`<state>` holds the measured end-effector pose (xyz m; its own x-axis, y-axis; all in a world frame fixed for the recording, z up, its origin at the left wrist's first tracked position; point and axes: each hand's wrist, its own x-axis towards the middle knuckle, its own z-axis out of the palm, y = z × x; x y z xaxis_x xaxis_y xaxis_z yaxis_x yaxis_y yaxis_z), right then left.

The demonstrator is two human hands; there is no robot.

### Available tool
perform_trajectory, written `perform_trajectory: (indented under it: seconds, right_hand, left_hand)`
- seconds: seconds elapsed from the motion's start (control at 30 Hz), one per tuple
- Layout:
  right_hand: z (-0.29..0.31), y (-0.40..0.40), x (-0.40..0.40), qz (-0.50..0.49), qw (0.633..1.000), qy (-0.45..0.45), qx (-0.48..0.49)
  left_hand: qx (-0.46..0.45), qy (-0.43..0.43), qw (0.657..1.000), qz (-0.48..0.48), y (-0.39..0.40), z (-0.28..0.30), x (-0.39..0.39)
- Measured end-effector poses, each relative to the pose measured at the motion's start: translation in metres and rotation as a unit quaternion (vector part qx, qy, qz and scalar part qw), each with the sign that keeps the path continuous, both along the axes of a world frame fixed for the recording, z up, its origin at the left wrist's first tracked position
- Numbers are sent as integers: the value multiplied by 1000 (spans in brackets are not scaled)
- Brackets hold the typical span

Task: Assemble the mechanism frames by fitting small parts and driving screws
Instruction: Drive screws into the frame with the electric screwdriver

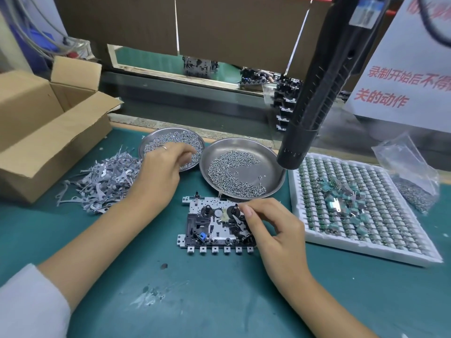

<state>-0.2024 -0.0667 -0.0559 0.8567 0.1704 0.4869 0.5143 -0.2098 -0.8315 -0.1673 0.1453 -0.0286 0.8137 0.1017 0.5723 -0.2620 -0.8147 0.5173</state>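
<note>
- Frame (214, 228): lies flat on the green tabletop (219, 301), under and just left of the right fingers.
- Right hand (273, 230): over the frame's right side; thumb and forefinger curled together at a small metal lever (238, 222) on the frame. Whether they actually pinch it cannot be told.
- Left hand (163, 167): reaches into the left dish (170, 147); fingers curled down among the screws (168, 140). What they grip, if anything, is hidden. A ring sits on one finger.
- Right dish (244, 167): just beyond the right fingers, partly filled with screws.
- Loose levers (102, 184): heaped left of the left fingers, beside an open carton (48, 132).
- Tray (361, 208): right of the right fingers, holding rows of small green parts.
- Screwdriver (319, 93): hangs above the right dish.
</note>
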Motion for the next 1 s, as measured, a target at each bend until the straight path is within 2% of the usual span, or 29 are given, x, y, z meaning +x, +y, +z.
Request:
perform_trajectory:
  seconds: [0.13,0.23,0.4,0.53,0.77,1.0]
  right_hand:
    - [5,1,0,15,997,39,60]
    - [10,0,0,51,990,64,116]
    - [16,-1,1,54,983,89,152]
    - [18,-3,1,54,985,79,146]
    - [20,-2,-1,49,982,77,167]
    - [21,1,-6,52,976,95,188]
  left_hand:
    - [-126,28,976,-175,-39,8,-25]
    - [-189,55,948,-249,-58,5,-37]
    - [-240,45,933,-264,-64,-1,-39]
    - [-254,45,923,-286,-65,-4,-39]
    - [-257,30,918,-300,-67,-5,-42]
    - [-258,-2,927,-272,-69,-5,-44]
